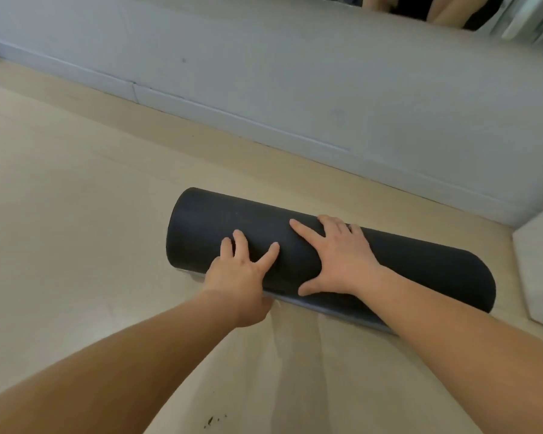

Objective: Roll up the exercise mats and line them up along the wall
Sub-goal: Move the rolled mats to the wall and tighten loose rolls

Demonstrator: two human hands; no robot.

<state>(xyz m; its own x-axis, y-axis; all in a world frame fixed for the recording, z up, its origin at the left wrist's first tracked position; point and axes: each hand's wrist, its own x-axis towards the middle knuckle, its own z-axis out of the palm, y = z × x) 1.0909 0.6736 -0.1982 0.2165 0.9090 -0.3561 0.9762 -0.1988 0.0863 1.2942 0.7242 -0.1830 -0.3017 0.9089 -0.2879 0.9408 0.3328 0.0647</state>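
A dark grey exercise mat [420, 264], rolled into a thick cylinder, lies on the beige floor a short way from the wall and roughly parallel to it. Both palms rest flat on top of the roll with fingers spread. My left hand [242, 270] presses near the roll's left end, its thumb hidden below the near side. My right hand [339, 261] lies across the middle. A thin strip of the mat's loose end shows under the roll's near edge.
A pale grey wall with a skirting board [264, 120] runs diagonally behind the mat. A mirror [452, 10] sits above it at top right. A white block [539, 267] stands at the right edge. Dark specks [212, 420] mark the floor near me.
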